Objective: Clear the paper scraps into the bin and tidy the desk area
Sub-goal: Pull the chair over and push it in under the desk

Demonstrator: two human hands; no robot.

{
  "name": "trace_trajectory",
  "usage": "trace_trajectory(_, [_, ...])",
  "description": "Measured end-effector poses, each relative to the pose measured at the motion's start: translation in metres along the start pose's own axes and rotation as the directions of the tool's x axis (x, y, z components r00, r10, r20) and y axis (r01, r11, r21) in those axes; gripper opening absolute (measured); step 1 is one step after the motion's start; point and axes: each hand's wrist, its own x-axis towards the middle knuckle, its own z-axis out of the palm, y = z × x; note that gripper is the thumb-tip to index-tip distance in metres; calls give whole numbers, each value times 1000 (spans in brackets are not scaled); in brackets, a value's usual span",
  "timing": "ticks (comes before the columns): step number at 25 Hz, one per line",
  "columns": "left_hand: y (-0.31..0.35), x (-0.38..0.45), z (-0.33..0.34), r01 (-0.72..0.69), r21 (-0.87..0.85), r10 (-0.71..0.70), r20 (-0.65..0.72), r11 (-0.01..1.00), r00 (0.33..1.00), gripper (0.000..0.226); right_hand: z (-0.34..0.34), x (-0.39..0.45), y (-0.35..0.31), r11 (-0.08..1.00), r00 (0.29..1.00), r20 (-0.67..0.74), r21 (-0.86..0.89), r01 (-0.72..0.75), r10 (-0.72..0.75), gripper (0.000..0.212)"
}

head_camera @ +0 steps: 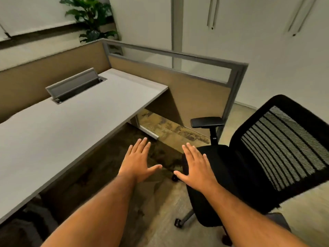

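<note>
A grey desk (71,129) runs from the lower left toward the middle, its top bare with no paper scraps in sight. No bin shows in this view. My left hand (138,161) hovers flat, palm down, fingers spread, over the floor just off the desk's front edge. Beside it, my right hand (195,165) is held the same way, above the front left of a black office chair's seat (219,168). Neither hand holds anything or touches the chair.
A raised grey cable flap (74,84) stands at the desk's back. Tan partition panels (187,93) enclose the desk behind and to the right. The chair's mesh back (283,147) and armrest (207,121) fill the right side. A potted plant (90,18) stands behind the partition.
</note>
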Motion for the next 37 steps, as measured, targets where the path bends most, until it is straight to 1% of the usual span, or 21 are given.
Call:
trace_trajectory(4, [79,21,-2,-177,-17,177,-1,984,984,116,-33,-42,66,987,986,-68,-42,-158,155,108])
trace_trajectory(7, [134,31,-2,-317,-26,318,33,948,948,114,-52,-87,101,943,938,-118,-30,-331,326,107])
trace_trajectory(10, [178,27,8,-412,-51,415,66,910,907,111,-60,-145,120,879,876,-100,-15,-476,472,107])
trace_trajectory(12, [207,21,18,-483,-76,489,97,872,867,111,-66,-190,130,836,835,-57,-21,-549,547,108])
trace_trajectory(14, [234,16,27,-554,-78,559,90,829,824,111,-79,-231,144,818,820,-39,-57,-573,572,108])
trace_trajectory(17, [276,4,32,-588,-109,595,58,802,801,109,-113,-275,163,806,811,-80,-92,-585,580,106])
trace_trajectory(19, [304,-7,32,-599,-153,611,48,786,790,109,-131,-289,173,786,791,-148,-104,-609,593,105])
trace_trajectory(21, [336,-14,28,-610,-179,626,47,772,778,111,-143,-296,188,766,768,-181,-98,-635,614,107])
trace_trajectory(24, [382,-17,25,-618,-220,642,51,755,765,111,-151,-305,219,750,744,-193,-58,-659,639,108])
trace_trajectory(27, [418,-11,29,-655,-204,681,103,728,725,111,-157,-309,257,747,739,-164,-20,-664,653,108])
trace_trajectory(28, [432,-7,32,-653,-195,678,108,731,727,111,-161,-310,275,749,742,-146,-12,-662,654,109])
trace_trajectory(29, [446,-3,36,-637,-195,661,103,746,743,110,-167,-310,294,754,749,-129,-9,-657,650,110])
trace_trajectory(33, [514,24,42,-508,-228,535,73,831,842,105,-202,-314,386,804,807,-60,-69,-590,587,112])
trace_trajectory(37, [566,38,42,-410,-275,433,26,870,901,102,-241,-309,463,836,843,-5,-128,-533,537,111])
